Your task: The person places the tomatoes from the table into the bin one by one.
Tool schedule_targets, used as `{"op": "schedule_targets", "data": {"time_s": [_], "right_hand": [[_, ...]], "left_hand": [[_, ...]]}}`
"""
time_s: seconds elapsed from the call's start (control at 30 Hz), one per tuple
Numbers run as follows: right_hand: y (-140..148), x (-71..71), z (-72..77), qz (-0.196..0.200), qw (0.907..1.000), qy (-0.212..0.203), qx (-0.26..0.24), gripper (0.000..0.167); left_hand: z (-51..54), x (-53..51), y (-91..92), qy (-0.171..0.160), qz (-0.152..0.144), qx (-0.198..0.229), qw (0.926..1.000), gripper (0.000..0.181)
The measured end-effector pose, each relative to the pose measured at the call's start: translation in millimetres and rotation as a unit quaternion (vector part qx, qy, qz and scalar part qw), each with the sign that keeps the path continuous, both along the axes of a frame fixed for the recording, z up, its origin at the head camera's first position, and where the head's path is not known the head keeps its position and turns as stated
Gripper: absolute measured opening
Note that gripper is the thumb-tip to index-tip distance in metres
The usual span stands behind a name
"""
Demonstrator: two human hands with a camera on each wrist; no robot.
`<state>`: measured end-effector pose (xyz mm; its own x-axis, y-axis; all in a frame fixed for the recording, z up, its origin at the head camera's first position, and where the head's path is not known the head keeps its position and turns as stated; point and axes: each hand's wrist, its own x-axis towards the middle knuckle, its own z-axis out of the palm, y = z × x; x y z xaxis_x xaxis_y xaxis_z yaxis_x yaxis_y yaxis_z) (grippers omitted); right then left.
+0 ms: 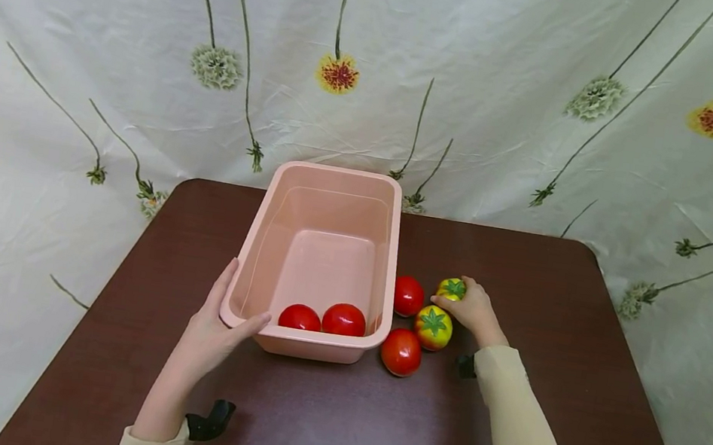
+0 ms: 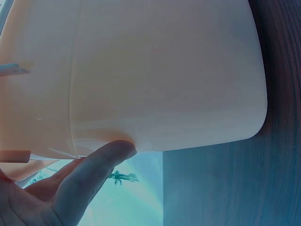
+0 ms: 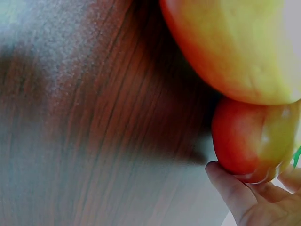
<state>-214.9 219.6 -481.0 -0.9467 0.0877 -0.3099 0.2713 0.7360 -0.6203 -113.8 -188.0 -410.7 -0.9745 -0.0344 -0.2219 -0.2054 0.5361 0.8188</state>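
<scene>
A pink plastic bin stands on the table, two glossy red tomatoes against its near inner wall. My left hand holds its near left corner, fingers along the left side and thumb at the near rim. In the left wrist view the thumb presses the outer wall. Right of the bin, my right hand grips a small yellow-red tomato with a green leafy top. The right wrist view shows thumb and fingers around this tomato. A larger yellow-red tomato lies just nearer me.
Two more red tomatoes, one farther and one nearer, lie beside the bin's right wall. Brown table surface extends in front and to both sides. A flower-printed white cloth hangs behind the table.
</scene>
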Motion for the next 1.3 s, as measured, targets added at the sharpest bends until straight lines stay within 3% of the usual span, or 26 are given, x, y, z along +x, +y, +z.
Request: {"op": "schedule_targets", "data": {"time_s": [0.33, 0.7, 1.3], "right_hand": [[5, 3.6, -1.0, -0.022, 0.9995, 0.010, -0.022, 0.087], [6, -1.6, 11.4, -0.049, 0.9965, 0.050, -0.047, 0.089], [-24, -4.5, 59.4, -0.059, 0.9862, 0.092, -0.125, 0.088]], "left_hand": [[-1.3, -1.0, 1.5, 0.000, -0.001, 0.003, 1.0000, 0.104], [-1.1, -0.8, 0.4, 0.010, -0.006, -0.001, 0.9999, 0.103], [-1.1, -0.9, -0.2, 0.009, -0.004, 0.000, 1.0000, 0.104]]}}
